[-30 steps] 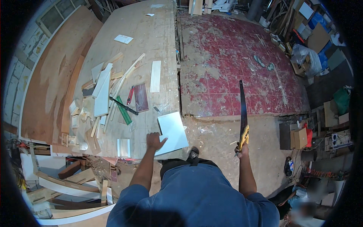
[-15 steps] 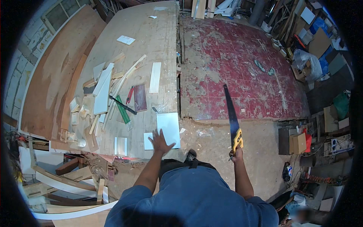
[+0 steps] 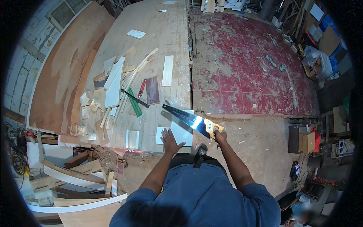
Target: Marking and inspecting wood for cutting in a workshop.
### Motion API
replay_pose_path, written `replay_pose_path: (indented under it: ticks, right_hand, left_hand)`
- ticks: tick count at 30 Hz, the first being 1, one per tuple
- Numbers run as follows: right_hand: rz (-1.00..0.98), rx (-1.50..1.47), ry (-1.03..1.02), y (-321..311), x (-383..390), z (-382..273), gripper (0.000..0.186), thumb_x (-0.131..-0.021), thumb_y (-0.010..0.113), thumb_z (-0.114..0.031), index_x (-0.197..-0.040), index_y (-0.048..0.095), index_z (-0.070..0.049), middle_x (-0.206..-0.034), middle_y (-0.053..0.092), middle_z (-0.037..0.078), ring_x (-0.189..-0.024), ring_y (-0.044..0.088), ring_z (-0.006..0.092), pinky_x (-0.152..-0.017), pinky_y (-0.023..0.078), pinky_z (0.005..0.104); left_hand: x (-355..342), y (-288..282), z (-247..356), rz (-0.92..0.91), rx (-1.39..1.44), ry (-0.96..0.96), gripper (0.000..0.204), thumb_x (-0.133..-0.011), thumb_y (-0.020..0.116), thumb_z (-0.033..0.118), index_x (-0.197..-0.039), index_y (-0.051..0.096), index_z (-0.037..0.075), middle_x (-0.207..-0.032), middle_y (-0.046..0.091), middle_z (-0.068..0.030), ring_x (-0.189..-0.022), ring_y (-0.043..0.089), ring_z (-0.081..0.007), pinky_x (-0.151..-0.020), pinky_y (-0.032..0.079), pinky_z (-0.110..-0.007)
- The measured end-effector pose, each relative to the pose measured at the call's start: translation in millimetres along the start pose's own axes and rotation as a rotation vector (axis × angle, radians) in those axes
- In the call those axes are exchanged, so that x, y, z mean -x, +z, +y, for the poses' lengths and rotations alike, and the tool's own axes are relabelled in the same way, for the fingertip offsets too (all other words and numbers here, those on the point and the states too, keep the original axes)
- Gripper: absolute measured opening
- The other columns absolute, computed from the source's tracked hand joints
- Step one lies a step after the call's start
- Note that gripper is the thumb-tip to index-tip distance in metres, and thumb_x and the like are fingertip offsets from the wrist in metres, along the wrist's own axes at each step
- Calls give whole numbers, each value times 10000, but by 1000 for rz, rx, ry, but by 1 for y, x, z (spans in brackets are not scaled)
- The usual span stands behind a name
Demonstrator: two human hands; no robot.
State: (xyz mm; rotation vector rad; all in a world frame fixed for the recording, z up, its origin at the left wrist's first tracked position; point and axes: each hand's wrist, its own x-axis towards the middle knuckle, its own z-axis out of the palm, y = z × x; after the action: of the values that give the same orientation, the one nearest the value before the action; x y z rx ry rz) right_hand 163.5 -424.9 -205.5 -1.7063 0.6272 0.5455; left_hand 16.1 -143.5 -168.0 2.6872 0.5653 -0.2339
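Observation:
My left hand lies with fingers spread on an L-shaped white board at the front edge of the wooden worktable. My right hand grips the yellow handle of a handsaw; its blade points up-left across the board, with teeth toward me. Whether the blade touches the board I cannot tell. Farther back on the table lie a red utility knife, a dark red panel, a green strip, a black tool and several pale wood offcuts.
A large plywood sheet stands at the left, with curved wood pieces below. A red tiled floor holds flip-flops at the right. Boxes line the right side. Another person is partly visible at the lower right.
The saw has swung left from pointing upward on the right to lying across over the board. My left hand has moved onto the board with fingers spread, and the board has turned squarer.

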Motion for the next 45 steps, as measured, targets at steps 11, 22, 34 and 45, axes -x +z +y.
replay_pose_path:
  ticks: [11, 22, 34, 45]
  right_hand:
    - [-107, 74, -73, 30, 0, 23, 184, -801, 692, -121, -940, 647, -10, -683, 623, 84, -515, 572, 173, -450, 457, 347]
    - [-82, 212, 33, 27, 23, 26, 233, -835, 708, -180, -1009, 667, -31, -729, 625, 72, -554, 575, 165, -491, 467, 326]
    - [-197, 167, -130, 17, 18, 26, 402, -946, 668, -281, -1230, 611, -2, -1085, 698, 110, -921, 694, 203, -728, 598, 345]
    - [-205, 163, -195, 2, 4, 34, 417, -969, 637, -448, -1061, 625, -41, -756, 557, 12, -614, 522, 100, -514, 448, 264]
  left_hand:
    - [3, -19, -57, 16, -10, -120, 1299, -741, 696, 716, -1557, 37, -51, -1620, 27, -304, -1498, 18, -499, -1142, 51, -719]
    - [-28, -6, -47, 164, 68, 198, 1164, -828, 620, 692, -1552, 106, -61, -1615, 34, -316, -1504, 19, -481, -1177, 50, -661]
    - [-33, 14, -56, 173, -101, 162, 1078, -862, 597, 647, -1572, 105, 2, -1616, -6, -318, -1485, -1, -529, -1094, 26, -772]
    - [-42, -7, -17, -36, -217, 26, 1190, -786, 616, 726, -1575, 100, -1, -1610, -46, -333, -1483, -76, -528, -1002, -41, -843]
